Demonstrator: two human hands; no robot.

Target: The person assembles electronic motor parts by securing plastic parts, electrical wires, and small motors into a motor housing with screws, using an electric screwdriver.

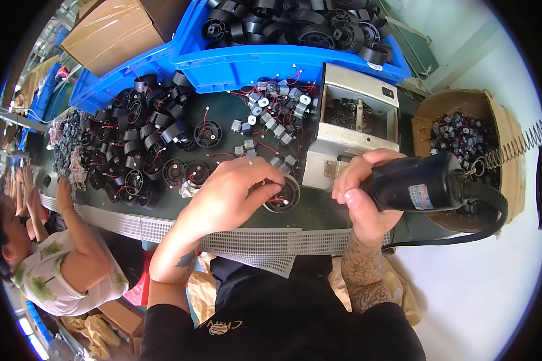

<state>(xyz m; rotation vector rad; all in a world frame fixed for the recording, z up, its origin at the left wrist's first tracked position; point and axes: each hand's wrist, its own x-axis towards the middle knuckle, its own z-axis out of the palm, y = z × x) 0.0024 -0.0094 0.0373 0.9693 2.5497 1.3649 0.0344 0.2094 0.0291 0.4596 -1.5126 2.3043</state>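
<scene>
Just in front of me, a round black plastic housing (pixel 290 196) rests on the green work surface, with a red wire and a small white connector showing inside. My left hand (pixel 232 191) bends over its left side, thumb and forefinger pinched together at the housing; the exact grip point is partly hidden. My right hand (pixel 367 198) is wrapped around a black electric screwdriver (pixel 424 183), held nearly level. The front end of the tool is hidden behind my fingers. Small silver-grey motors (pixel 275 126) with red wires lie in a loose pile beyond my left hand.
Black housings (pixel 141 129) are heaped at the left; more fill a blue bin (pixel 241 66) behind. A metal screw feeder (pixel 360 141) stands beyond my right hand. Right of it is a cardboard box (pixel 509 138) of motors. A coiled spring (pixel 518 146) supports the screwdriver. Another person (pixel 72 265) works at left.
</scene>
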